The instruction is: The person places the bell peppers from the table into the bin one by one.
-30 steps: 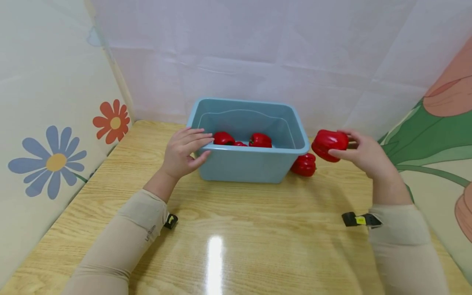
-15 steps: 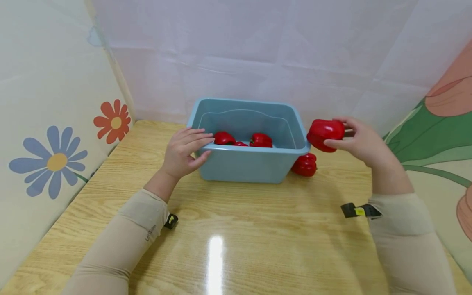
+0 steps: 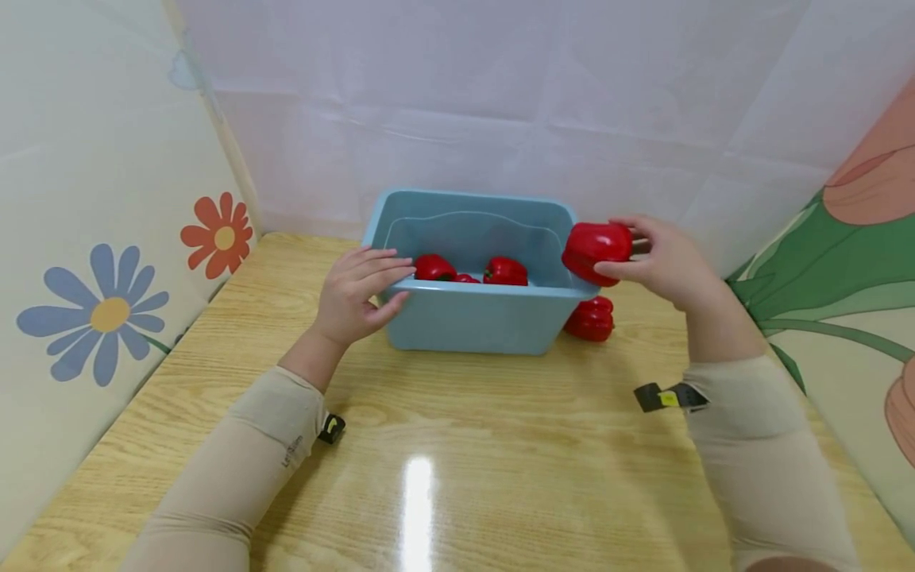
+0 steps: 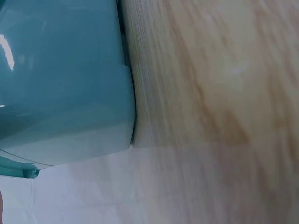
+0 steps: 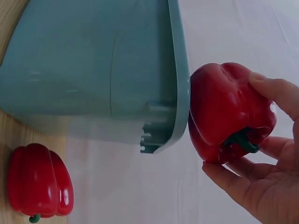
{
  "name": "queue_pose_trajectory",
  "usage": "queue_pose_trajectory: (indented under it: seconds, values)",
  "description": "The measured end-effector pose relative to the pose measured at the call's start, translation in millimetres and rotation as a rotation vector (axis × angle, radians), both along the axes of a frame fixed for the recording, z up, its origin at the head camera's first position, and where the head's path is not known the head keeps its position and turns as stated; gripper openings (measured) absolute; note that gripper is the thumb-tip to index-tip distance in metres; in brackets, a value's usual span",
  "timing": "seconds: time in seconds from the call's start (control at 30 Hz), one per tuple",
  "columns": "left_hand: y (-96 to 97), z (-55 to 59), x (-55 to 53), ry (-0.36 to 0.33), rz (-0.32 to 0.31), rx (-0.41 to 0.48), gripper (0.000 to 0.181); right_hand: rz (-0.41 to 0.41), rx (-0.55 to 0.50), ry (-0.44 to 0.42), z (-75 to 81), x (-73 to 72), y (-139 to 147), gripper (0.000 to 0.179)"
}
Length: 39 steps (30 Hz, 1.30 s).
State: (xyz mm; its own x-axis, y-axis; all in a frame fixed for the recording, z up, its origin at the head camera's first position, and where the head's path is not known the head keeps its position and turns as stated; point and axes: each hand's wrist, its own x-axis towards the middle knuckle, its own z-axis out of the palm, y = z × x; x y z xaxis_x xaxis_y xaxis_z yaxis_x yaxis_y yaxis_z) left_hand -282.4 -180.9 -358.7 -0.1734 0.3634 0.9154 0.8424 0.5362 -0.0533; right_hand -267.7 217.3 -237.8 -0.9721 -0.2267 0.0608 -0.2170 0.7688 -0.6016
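My right hand [image 3: 665, 262] grips a red bell pepper [image 3: 597, 253] between thumb and fingers, right at the right rim of the blue plastic bin [image 3: 465, 322]. In the right wrist view the held bell pepper [image 5: 229, 112] has its green stem turned toward the palm, and its side overlaps the rim. My left hand [image 3: 363, 294] rests on the bin's front left corner, fingers laid over the rim. Inside the bin lie several red peppers, one bell pepper [image 3: 505, 271] near the middle and another [image 3: 434, 268] beside my left fingertips. The left wrist view shows the bin's side wall [image 4: 70, 74].
Another red bell pepper [image 3: 590, 319] lies on the wooden table [image 3: 543, 461], against the bin's right side. A white sheet [image 3: 457, 103] hangs close behind the bin. Walls with painted flowers [image 3: 109, 314] stand to the left and right.
My right hand has carried the bell pepper left and slightly up, from beside the bin to over its right rim. The left hand and the bin have stayed in place.
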Motion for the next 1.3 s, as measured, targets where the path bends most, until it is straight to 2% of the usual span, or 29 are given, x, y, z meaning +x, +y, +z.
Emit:
queue_pose_trajectory:
  seconds: [0.4, 0.7, 1.03, 1.3]
  values:
    - [0.0, -0.5, -0.2, -0.002, 0.008, 0.002, 0.031, 0.036, -0.026, -0.018, -7.5, -13.6, -29, 0.077]
    - [0.0, -1.3, 0.4, -0.004, 0.008, 0.009, 0.032, 0.047, -0.057, -0.019, -11.4, -17.5, -48, 0.074]
    - [0.2, -1.6, 0.0, 0.0, 0.004, 0.015, 0.032, 0.032, -0.018, -0.031, -15.1, -23.2, -63, 0.078]
    - [0.6, -0.4, -0.4, -0.003, 0.0, 0.013, 0.032, 0.053, -0.006, -0.013, -17.2, -24.8, -75, 0.078]
